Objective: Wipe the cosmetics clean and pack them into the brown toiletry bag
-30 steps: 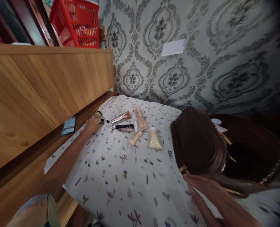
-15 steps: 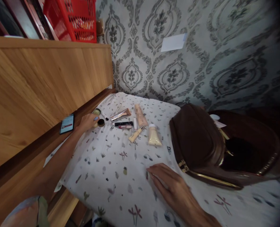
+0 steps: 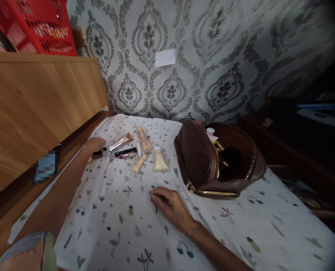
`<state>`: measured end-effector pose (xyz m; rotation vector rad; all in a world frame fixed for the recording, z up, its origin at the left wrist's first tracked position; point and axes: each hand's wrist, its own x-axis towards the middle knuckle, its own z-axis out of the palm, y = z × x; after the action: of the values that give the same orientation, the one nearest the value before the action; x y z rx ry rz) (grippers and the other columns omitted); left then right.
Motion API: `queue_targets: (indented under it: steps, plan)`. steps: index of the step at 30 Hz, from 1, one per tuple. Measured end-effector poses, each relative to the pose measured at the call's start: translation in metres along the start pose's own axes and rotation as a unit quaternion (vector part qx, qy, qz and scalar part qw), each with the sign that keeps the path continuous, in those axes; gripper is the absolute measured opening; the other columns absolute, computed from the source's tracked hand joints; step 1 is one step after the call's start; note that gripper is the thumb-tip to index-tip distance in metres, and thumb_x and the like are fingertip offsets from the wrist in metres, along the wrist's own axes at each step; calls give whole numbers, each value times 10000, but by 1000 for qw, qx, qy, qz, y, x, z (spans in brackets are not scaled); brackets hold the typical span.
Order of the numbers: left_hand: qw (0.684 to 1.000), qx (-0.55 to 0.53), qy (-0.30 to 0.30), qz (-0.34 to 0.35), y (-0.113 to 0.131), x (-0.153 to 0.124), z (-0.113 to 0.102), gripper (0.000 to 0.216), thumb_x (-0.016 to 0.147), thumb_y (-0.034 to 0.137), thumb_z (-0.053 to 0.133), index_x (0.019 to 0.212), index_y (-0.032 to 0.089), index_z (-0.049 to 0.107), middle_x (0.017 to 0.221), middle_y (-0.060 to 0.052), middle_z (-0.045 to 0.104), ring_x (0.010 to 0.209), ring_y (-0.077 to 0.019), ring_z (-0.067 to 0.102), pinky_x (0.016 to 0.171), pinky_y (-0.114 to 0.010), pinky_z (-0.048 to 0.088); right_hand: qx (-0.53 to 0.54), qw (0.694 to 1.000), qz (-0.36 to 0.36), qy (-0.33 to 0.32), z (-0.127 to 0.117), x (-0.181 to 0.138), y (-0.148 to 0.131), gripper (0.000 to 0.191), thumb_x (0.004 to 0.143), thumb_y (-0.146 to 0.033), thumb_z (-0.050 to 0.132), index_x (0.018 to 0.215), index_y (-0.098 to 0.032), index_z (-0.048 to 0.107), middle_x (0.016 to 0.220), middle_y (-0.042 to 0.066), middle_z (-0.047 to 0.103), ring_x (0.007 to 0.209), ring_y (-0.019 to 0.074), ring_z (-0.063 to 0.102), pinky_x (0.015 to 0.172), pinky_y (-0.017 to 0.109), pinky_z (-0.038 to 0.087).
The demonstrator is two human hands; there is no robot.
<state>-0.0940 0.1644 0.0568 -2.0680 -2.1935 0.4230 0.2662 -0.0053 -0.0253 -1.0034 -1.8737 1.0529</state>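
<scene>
At the left edge of the cloth my left hand (image 3: 96,143) is closed, its fingers curled down. What they hold, if anything, is hidden. A brush with dark bristles (image 3: 98,154) lies right beside it. My right hand (image 3: 170,207) hovers low over the printed cloth (image 3: 119,210), fingers loosely bent and thumb apart, with nothing in it. Between the hands lie a silver tube (image 3: 121,142), a peach tube (image 3: 144,138), a black slim tube (image 3: 125,152), a pink lip gloss tube (image 3: 127,155), a white stick (image 3: 139,149), a small yellow tube (image 3: 140,162) and a cream tube (image 3: 160,160).
A brown leather bag (image 3: 197,158) stands unzipped at the right, with items inside. A phone (image 3: 45,166) lies on the wooden ledge at the left. Behind it rises a wooden cabinet (image 3: 43,94) with a red basket (image 3: 47,30) on top. Patterned wall stands at the back.
The view has swung to the right, so things sit further left. My left hand has shifted over the spot where a round green-topped item showed, and that item is now hidden.
</scene>
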Motion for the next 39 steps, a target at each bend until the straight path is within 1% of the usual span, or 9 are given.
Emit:
queue_targets:
  steps: [3,6,11,16,20,25,29,33,39]
  plan:
    - [998,9,57,7,7,-21,-15,283,891,195,541,1135,199,683,1240,-181,639,1166,-377,605,893,-447,496,11,1000,8,1,-1,0,0,200,905,-303,565,905,-203,739,797,48,724,734,192,672,627,279,529]
    - [995,-1,100,30,35,-51,-26,344,960,315,454,1256,226,604,1208,-144,660,1120,-340,631,866,-397,503,25,1000,12,14,0,2,2,209,903,-330,573,930,-203,737,832,50,728,747,189,670,679,295,540]
    - [955,-115,105,251,122,-116,-22,281,946,350,537,1199,253,613,1131,-77,705,1041,-278,657,821,-336,508,72,995,28,62,-1,4,3,340,890,-396,603,1172,-212,653,923,55,711,810,181,665,693,289,535]
    - [915,-128,115,364,180,-157,-16,135,900,242,616,1031,225,645,999,-77,700,1020,-278,638,775,-345,520,117,987,26,103,-5,0,4,362,878,-456,618,1142,-208,611,891,37,661,744,165,636,655,281,522]
    - [895,-216,120,372,182,-159,-18,162,946,357,570,998,220,639,982,-53,696,960,-248,645,805,-351,519,158,977,66,124,-8,-4,7,298,869,-490,618,965,-208,609,654,-24,581,544,135,552,531,264,477]
    - [849,-379,189,317,200,-166,-18,276,1015,391,419,1165,213,567,1119,-86,678,1035,-235,640,889,-360,503,209,966,55,142,-10,-2,5,314,764,-490,737,808,-220,584,691,-12,622,598,144,590,575,274,516]
    - [877,-318,157,325,215,-174,-6,325,999,454,441,1153,197,567,1080,-94,703,965,-258,670,861,-383,501,237,959,24,151,-16,-2,-1,344,669,-467,832,766,-218,615,723,-15,649,668,148,618,675,289,547]
    - [877,-352,123,304,194,-170,-1,345,992,477,440,1177,218,571,1133,-75,698,969,-242,665,823,-340,487,296,942,50,152,-25,-3,-5,341,698,-468,827,830,-219,634,715,-18,673,602,133,627,658,297,566]
    - [839,-457,69,287,171,-160,4,340,970,485,437,986,210,635,784,-2,655,737,-181,596,695,-275,443,314,938,60,137,-26,-3,-7,367,705,-510,815,840,-216,640,734,-6,694,645,144,662,659,294,578]
